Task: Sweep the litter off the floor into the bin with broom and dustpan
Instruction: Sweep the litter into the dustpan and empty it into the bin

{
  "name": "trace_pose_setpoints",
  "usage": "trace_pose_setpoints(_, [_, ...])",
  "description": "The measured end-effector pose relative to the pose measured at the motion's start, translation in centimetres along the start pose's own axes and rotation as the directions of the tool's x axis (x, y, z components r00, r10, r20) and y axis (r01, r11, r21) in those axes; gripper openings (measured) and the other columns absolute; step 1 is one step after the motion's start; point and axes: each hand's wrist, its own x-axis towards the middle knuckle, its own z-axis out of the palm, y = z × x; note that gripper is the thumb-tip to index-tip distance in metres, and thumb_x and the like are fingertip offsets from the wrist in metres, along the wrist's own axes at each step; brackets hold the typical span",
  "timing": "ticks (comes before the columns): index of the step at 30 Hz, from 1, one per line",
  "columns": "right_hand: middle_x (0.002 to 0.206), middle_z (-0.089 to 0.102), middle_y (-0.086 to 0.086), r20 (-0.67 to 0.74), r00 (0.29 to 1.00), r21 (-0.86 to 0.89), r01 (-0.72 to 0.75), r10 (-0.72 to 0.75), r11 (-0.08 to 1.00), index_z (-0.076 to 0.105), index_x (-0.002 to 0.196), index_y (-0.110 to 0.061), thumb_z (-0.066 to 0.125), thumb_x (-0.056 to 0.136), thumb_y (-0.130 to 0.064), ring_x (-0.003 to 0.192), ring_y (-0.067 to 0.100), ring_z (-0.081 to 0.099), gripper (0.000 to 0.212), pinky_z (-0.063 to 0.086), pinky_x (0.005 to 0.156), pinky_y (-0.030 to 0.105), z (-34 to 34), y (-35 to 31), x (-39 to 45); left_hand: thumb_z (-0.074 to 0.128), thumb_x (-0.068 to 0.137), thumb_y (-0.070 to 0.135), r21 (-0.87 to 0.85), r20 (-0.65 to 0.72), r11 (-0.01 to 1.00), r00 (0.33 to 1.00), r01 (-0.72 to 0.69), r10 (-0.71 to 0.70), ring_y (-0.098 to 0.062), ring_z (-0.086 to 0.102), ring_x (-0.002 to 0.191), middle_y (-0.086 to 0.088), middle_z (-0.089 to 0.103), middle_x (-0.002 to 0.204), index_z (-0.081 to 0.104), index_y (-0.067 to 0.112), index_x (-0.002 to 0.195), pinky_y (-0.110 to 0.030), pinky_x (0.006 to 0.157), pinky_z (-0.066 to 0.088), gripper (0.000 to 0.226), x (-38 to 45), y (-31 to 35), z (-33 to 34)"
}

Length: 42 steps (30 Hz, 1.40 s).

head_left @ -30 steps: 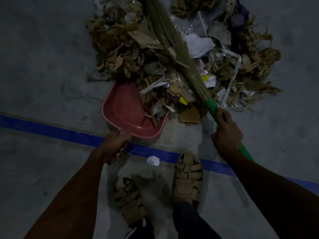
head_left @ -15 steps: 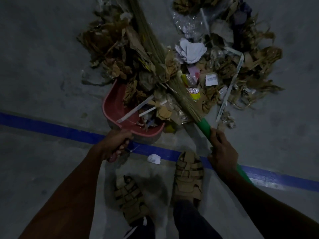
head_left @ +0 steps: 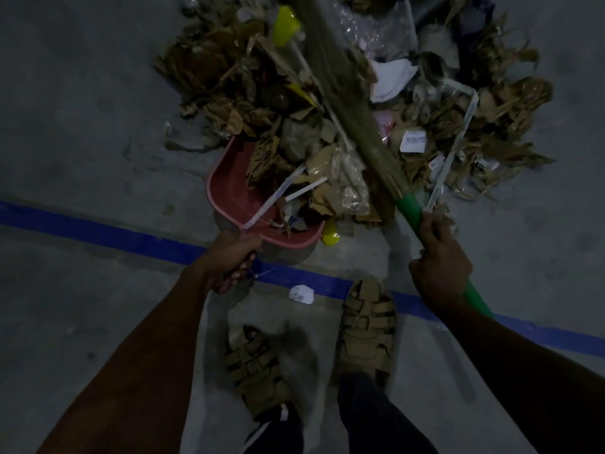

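A red dustpan (head_left: 229,188) lies on the grey floor with its mouth toward a big litter pile (head_left: 491,126) of brown paper scraps, plastic film and white slips. Scraps fill the pan's right half. My left hand (head_left: 230,262) grips the dustpan's handle at its near end. A grass broom (head_left: 340,83) with a green handle (head_left: 409,209) slants from the top centre down to the right, lying over the pile beside the pan. My right hand (head_left: 440,267) grips that green handle. No bin is in view.
A blue line (head_left: 98,229) crosses the floor just behind the dustpan. A small white scrap (head_left: 301,293) lies on its near edge, between my left hand and my sandalled feet (head_left: 366,326). A yellow piece (head_left: 330,234) sits by the pan's right corner.
The broom has swept toward me and leftward, pushing paper scraps into the dustpan, which was nearly bare a second ago. A yellow item has surfaced at the pile's top.
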Motion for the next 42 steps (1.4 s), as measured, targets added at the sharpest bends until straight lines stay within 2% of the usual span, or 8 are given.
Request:
trace_pose_setpoints(10, [0.144, 0.048, 0.005, 0.08, 0.995, 0.166, 0.047, -0.061, 0.985, 0.043, 0.147, -0.017, 0.072, 0.073, -0.004, 0.083, 0.034, 0.067, 0.08, 0.049, 0.056, 0.033, -0.1, -1.6, -6.5, 0.06, 0.096, 0.028, -0.104, -0.051, 0.992, 0.996, -0.072, 0.067, -0.016, 0.031, 0.035, -0.002, 0.039, 0.046, 0.049, 0.012, 0.065, -0.022, 0.044, 0.026, 0.037, -2.9, 0.2, 1.1])
trace_pose_setpoints(13, [0.136, 0.057, 0.009, 0.004, 1.0, 0.248, 0.003, -0.005, 0.969, 0.052, 0.142, -0.012, 0.049, 0.074, -0.019, 0.076, 0.034, 0.066, 0.068, 0.04, 0.056, 0.026, -2.3, -2.6, -8.7, 0.059, 0.095, 0.023, -0.13, -0.051, 0.988, 0.996, -0.078, 0.072, -0.016, 0.031, 0.035, -0.002, 0.04, 0.045, 0.048, 0.011, 0.066, -0.024, 0.044, 0.025, 0.033, -5.8, 0.8, 1.6])
trace_pose_setpoints(16, [0.13, 0.063, 0.009, -0.044, 0.999, 0.236, -0.021, 0.033, 0.971, 0.058, 0.137, -0.011, 0.033, 0.07, -0.033, 0.062, 0.032, 0.061, 0.075, 0.02, 0.051, 0.015, -5.4, -3.7, -10.7, 0.059, 0.094, 0.02, -0.146, -0.059, 0.986, 0.996, -0.08, 0.072, -0.015, 0.032, 0.034, -0.002, 0.04, 0.045, 0.047, 0.012, 0.066, -0.023, 0.043, 0.025, 0.031, -9.5, 1.4, 2.0])
trace_pose_setpoints(20, [0.13, 0.062, 0.005, -0.014, 0.998, 0.203, -0.064, 0.068, 0.977, 0.058, 0.138, -0.015, 0.06, 0.067, -0.002, 0.062, 0.035, 0.06, 0.072, 0.023, 0.049, 0.018, -9.9, -4.4, -12.8, 0.058, 0.094, 0.015, -0.194, -0.068, 0.975, 0.993, -0.105, 0.093, -0.013, 0.033, 0.032, -0.003, 0.038, 0.048, 0.046, 0.012, 0.067, -0.019, 0.04, 0.025, 0.03, -15.8, 2.5, 1.8])
trace_pose_setpoints(27, [0.117, 0.064, 0.01, -0.096, 0.992, 0.188, 0.103, -0.086, 0.977, 0.064, 0.125, -0.005, 0.052, 0.05, -0.007, 0.063, 0.035, 0.062, 0.076, 0.031, 0.049, 0.022, -20.5, -6.4, -16.8, 0.057, 0.094, 0.009, -0.231, -0.081, 0.961, 0.987, -0.151, 0.136, -0.017, 0.03, 0.032, -0.007, 0.036, 0.047, 0.041, 0.016, 0.054, -0.018, 0.04, 0.024, 0.044, -28.9, 3.6, -0.9])
trace_pose_setpoints(31, [0.115, 0.061, 0.01, -0.094, 0.992, 0.22, 0.101, -0.082, 0.97, 0.057, 0.13, -0.009, 0.054, 0.051, -0.01, 0.065, 0.035, 0.061, 0.079, 0.041, 0.044, 0.028, -29.4, -8.3, -20.6, 0.059, 0.098, 0.013, -0.244, -0.121, 0.942, 0.971, -0.229, 0.204, -0.018, 0.03, 0.031, -0.007, 0.037, 0.043, 0.042, 0.018, 0.047, -0.017, 0.039, 0.024, 0.053, -39.4, 4.8, -2.9])
trace_pose_setpoints(36, [0.114, 0.06, 0.011, -0.09, 0.984, 0.183, 0.167, -0.152, 0.969, 0.053, 0.138, -0.007, 0.048, 0.06, -0.017, 0.063, 0.037, 0.058, 0.079, 0.041, 0.045, 0.029, -39.8, -10.9, -25.7, 0.059, 0.092, 0.007, -0.221, -0.16, 0.937, 0.958, -0.271, 0.239, -0.017, 0.029, 0.034, -0.005, 0.033, 0.044, 0.043, 0.024, 0.041, -0.02, 0.042, 0.023, 0.055, -51.7, 4.8, -4.7])
trace_pose_setpoints(42, [0.098, 0.062, 0.007, -0.112, 0.971, 0.204, 0.23, -0.21, 0.952, 0.056, 0.137, -0.011, 0.051, 0.089, -0.05, 0.076, 0.028, 0.062, 0.062, 0.047, 0.056, 0.032, -49.9, -13.4, -31.7, 0.057, 0.092, 0.012, -0.254, -0.219, 0.916, 0.941, -0.31, 0.257, -0.018, 0.032, 0.036, -0.006, 0.034, 0.047, 0.04, 0.016, 0.057, -0.018, 0.041, 0.024, 0.038, -64.3, 3.1, -6.1])
